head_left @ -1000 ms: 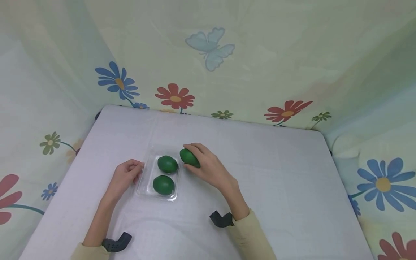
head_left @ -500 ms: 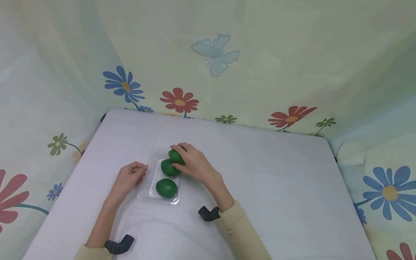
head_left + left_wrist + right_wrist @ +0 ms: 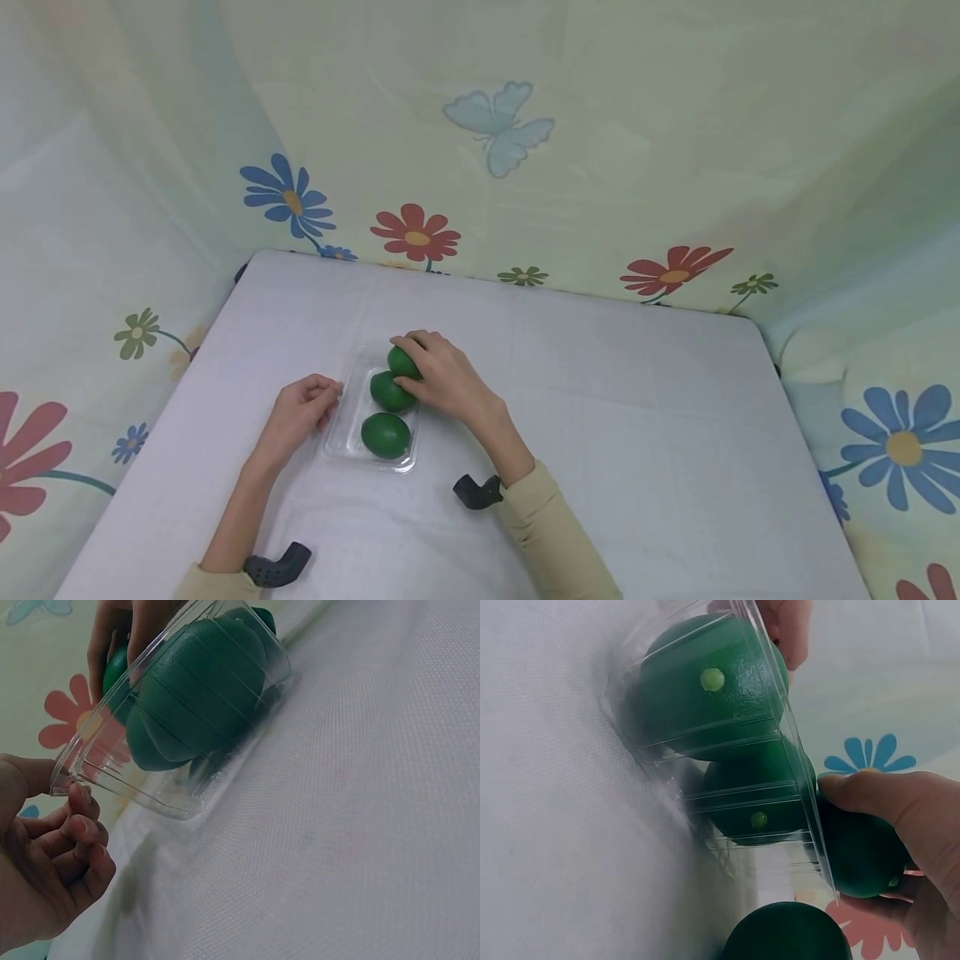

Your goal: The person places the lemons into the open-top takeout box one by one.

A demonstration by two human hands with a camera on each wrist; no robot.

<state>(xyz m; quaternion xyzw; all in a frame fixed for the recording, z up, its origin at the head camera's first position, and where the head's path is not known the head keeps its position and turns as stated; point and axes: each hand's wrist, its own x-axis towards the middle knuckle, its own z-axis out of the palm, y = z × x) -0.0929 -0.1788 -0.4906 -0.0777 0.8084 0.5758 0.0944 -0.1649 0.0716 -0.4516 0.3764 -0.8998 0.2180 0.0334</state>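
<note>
A clear plastic tray (image 3: 341,442) lies on the table, with a near lime (image 3: 386,435) and a far lime (image 3: 392,392) inside it, both glossy dark green. My left hand (image 3: 303,410) pinches the tray's left rim between thumb and index finger, as the left wrist view shows. At the far right of the tray, my right hand (image 3: 450,377) grips another lime (image 3: 402,362) at rim height, close beside the far lime. In the right wrist view, the held lime (image 3: 861,855) overlaps the tray's edge. One more lime (image 3: 787,937) shows outside the tray there, hidden in the head view.
A white cloth covers the table (image 3: 600,417), which reaches well to the right of the tray. A curtain (image 3: 637,150) printed with flowers and a butterfly hangs behind and beside it. Dark wrist-worn devices (image 3: 277,567) sit at both cuffs.
My right hand has carried its lime leftward from beside the tray to over its far right part, with little motion in the last half second. My left hand stays at the rim.
</note>
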